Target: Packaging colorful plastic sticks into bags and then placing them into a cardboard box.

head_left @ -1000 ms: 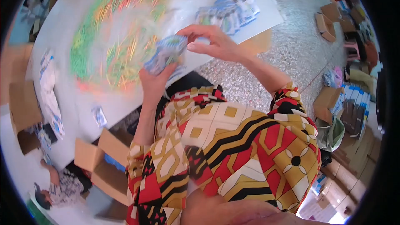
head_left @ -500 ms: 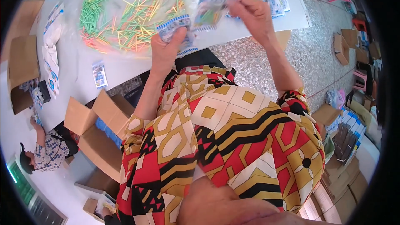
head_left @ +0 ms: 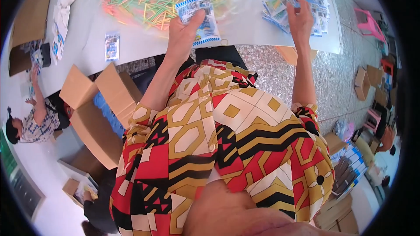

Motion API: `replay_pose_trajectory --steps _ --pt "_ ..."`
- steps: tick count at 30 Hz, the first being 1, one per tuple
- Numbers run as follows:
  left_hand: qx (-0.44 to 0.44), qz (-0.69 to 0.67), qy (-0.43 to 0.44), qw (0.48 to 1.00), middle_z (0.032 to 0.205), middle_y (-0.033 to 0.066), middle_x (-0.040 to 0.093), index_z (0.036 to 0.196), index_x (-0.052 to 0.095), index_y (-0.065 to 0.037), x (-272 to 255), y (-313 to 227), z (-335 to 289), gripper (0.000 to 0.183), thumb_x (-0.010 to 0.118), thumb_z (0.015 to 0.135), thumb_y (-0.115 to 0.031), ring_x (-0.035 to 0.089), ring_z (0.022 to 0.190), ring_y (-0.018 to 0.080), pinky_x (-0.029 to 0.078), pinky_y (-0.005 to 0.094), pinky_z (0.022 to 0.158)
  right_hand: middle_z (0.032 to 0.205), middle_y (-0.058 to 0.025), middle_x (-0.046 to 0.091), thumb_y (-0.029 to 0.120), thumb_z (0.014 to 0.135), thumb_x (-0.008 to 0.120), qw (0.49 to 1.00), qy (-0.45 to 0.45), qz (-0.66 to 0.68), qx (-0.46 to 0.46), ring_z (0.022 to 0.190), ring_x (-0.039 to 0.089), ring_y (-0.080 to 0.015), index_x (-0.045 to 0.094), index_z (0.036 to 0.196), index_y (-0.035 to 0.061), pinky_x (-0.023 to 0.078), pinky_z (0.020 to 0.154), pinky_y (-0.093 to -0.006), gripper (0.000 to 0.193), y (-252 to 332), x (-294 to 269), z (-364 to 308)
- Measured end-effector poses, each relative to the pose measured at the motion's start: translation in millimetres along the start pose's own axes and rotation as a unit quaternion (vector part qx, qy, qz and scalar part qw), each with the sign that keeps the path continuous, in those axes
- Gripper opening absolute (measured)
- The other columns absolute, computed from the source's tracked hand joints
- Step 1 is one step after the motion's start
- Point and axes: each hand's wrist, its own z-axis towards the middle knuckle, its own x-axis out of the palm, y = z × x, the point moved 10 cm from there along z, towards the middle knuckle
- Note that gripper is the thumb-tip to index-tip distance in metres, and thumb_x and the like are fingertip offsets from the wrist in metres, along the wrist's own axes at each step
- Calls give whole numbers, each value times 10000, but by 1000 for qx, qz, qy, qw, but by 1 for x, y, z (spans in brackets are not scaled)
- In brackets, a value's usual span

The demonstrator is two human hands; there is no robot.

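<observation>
My left hand [head_left: 186, 32] is closed on several blue-and-white plastic packets [head_left: 205, 32], held upright above the table's near edge with the thumb across their front. On the right, my right hand [head_left: 301, 19] has its thumb and fingertips at the edge of a partly see-through packet [head_left: 275, 6]. Greenish contents show through that packet, which rests against a pile of similar packets [head_left: 321, 6]. Loose green, yellow and orange thin sticks [head_left: 164, 2] lie on clear plastic sheeting beyond my left hand. One single packet [head_left: 112, 47] lies flat on the table to the left.
The white table [head_left: 144, 46] ends just in front of me. An open cardboard box [head_left: 94, 135] with blue contents stands at the lower left. Beyond it, a co-worker in a patterned top [head_left: 41, 122] reaches onto the table. A pink stool [head_left: 369, 26] stands on the speckled floor at right.
My right hand has carried its packet rightward from in front of me to the pile. My left hand keeps its packets, now turned more upright. The view has shifted slightly.
</observation>
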Motion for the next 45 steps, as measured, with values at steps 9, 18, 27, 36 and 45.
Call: replay_pose_trajectory --steps 9,18,27,36,45 --pt "53 32 -18 998 824 31 673 942 675 4 -2 -24 -12 185 688 804 -119 611 700 70 515 232 641 1001 -14 617 115 817 640 966 109 216 -91 731 561 -75 619 1081 106 453 627 -224 264 125 20 -23" --pt "125 91 -40 987 785 25 678 899 682 4 -12 -49 -29 189 720 758 -117 592 694 48 478 208 612 671 -7 584 97 834 631 897 342 222 -171 615 485 -49 651 829 9 389 552 -198 91 204 77 -42" --pt "49 24 -43 998 848 25 662 975 652 -3 -46 -50 -50 218 691 792 -116 594 735 60 486 217 652 733 -63 586 57 828 611 855 370 208 -297 635 506 -123 600 875 -32 407 574 -250 102 262 86 -42" --pt "73 36 -73 994 875 31 664 971 659 5 -65 -62 -57 218 703 762 -42 596 754 70 494 225 686 871 -53 610 62 824 621 826 387 260 -317 703 525 -145 600 985 7 427 614 -269 171 273 95 -45" --pt "86 32 -91 992 840 17 657 916 665 6 -69 -58 -54 231 750 707 -46 575 728 58 481 224 676 1059 -28 606 102 754 695 806 418 308 -284 898 563 -140 599 1081 56 449 763 -266 344 284 94 -46"
